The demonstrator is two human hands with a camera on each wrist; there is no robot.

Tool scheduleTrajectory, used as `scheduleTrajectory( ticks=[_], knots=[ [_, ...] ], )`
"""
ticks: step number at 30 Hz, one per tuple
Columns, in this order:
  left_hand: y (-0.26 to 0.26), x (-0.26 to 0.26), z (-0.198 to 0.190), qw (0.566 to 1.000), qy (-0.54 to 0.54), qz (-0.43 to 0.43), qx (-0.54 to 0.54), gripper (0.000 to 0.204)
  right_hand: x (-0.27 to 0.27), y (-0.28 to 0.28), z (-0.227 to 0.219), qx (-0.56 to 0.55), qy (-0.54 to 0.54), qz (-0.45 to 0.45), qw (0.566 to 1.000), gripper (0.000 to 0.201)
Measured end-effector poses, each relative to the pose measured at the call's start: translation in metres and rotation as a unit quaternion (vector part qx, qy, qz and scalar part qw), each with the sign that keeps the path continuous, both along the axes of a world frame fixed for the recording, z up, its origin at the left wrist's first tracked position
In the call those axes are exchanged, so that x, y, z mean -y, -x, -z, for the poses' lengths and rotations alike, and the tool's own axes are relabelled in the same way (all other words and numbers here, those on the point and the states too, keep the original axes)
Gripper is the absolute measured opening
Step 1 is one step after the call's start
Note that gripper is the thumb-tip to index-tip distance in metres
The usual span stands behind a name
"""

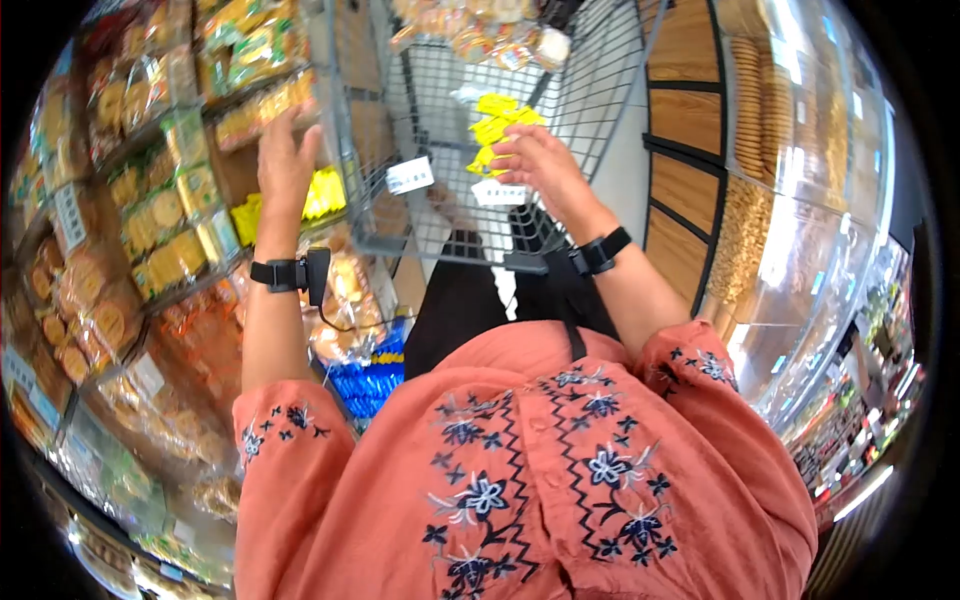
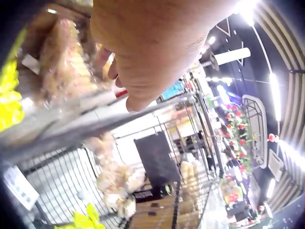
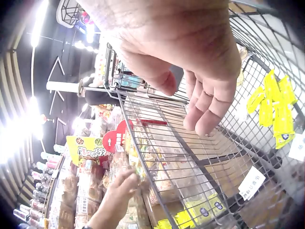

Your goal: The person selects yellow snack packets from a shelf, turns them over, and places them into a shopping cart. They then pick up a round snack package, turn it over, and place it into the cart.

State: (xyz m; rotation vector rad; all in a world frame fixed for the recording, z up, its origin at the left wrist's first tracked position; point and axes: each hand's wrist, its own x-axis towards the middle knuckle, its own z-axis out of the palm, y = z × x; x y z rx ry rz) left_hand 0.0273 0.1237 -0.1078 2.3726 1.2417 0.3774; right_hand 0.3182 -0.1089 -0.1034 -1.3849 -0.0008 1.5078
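Observation:
My left hand (image 1: 287, 165) reaches over the snack shelf on the left, fingers extended and nothing in them. Close beside its wrist lie bright yellow packets (image 1: 324, 194) on the shelf. Over the wire shopping cart (image 3: 164, 193), my right hand (image 1: 548, 172) hangs with loosely bent fingers, and the right wrist view shows nothing held. Just past those fingertips, a small heap of yellow packets (image 1: 497, 118) sits inside the cart. Clear bags of baked snacks (image 1: 480, 42) are at the cart's far end. In the left wrist view the left hand (image 2: 147, 43) is above the cart's rim, its fingertips partly hidden.
White label cards (image 1: 409, 176) hang on the cart's near end. Shelves of bagged biscuits (image 1: 165, 215) line the left side, with blue packets (image 1: 365, 388) low down. To the right stand wooden panels (image 1: 684, 120) and clear bins (image 1: 790, 270) of snacks.

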Motion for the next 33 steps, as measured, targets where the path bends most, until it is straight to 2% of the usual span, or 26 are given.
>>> scheduleTrajectory(
  ticks=[2, 3, 6, 7, 10, 11, 12, 14, 16, 18, 20, 24, 26, 31, 33],
  knots=[
    [-0.055, 0.007, 0.008, 0.998, 0.037, 0.051, 0.007, 0.047, 0.002, -0.004, 0.005, -0.003, 0.02, 0.007, 1.0, 0.029],
    [-0.081, 0.02, 0.01, 0.999, 0.007, 0.024, -0.032, 0.045, 0.006, -0.005, 0.009, -0.008, 0.017, 0.016, 1.0, 0.029],
    [-0.126, 0.017, 0.002, 0.978, 0.034, -0.087, -0.184, 0.044, 0.014, -0.011, 0.008, -0.021, 0.026, 0.017, 0.999, 0.029],
    [-0.128, 0.015, -0.007, 0.979, 0.005, -0.072, -0.191, 0.043, 0.017, -0.014, 0.009, -0.029, 0.026, 0.021, 0.999, 0.029],
    [-0.126, 0.019, -0.015, 0.974, -0.206, -0.035, -0.089, 0.042, 0.022, -0.024, 0.015, -0.05, 0.032, 0.025, 0.998, 0.028],
    [-0.137, 0.027, -0.017, 0.985, -0.171, -0.023, -0.025, 0.04, 0.022, -0.026, 0.016, -0.054, 0.035, 0.029, 0.997, 0.028],
    [-0.151, 0.036, -0.01, 0.995, -0.1, 0.003, -0.006, 0.041, 0.024, -0.027, 0.016, -0.059, 0.04, 0.031, 0.997, 0.028],
    [-0.18, 0.054, 0.019, 0.997, 0.041, 0.05, 0.034, 0.041, 0.023, -0.03, 0.021, -0.061, 0.043, 0.03, 0.997, 0.028],
    [-0.207, 0.073, 0.066, 0.987, 0.086, 0.13, -0.025, 0.043, 0.024, -0.032, 0.029, -0.06, 0.045, 0.021, 0.997, 0.03],
    [-0.223, 0.087, 0.138, 0.972, 0.107, 0.201, -0.051, 0.042, 0.023, -0.034, 0.031, -0.073, 0.054, 0.026, 0.996, 0.029],
    [-0.232, 0.101, 0.197, 0.966, 0.097, 0.222, -0.09, 0.041, 0.024, -0.038, 0.032, -0.081, 0.062, 0.019, 0.995, 0.03],
    [-0.246, 0.105, 0.227, 0.943, 0.059, 0.273, -0.178, 0.042, 0.027, -0.041, 0.039, -0.089, 0.068, 0.032, 0.993, 0.03],
    [-0.249, 0.106, 0.238, 0.938, 0.03, 0.283, -0.199, 0.036, 0.025, -0.044, 0.038, -0.097, 0.068, 0.037, 0.992, 0.03],
    [-0.251, 0.103, 0.248, 0.92, -0.014, 0.301, -0.251, 0.028, 0.018, -0.048, 0.043, -0.1, 0.077, 0.033, 0.991, 0.03],
    [-0.249, 0.099, 0.252, 0.931, -0.026, 0.296, -0.213, 0.027, 0.013, -0.051, 0.043, -0.1, 0.074, 0.036, 0.992, 0.031]
  ],
)
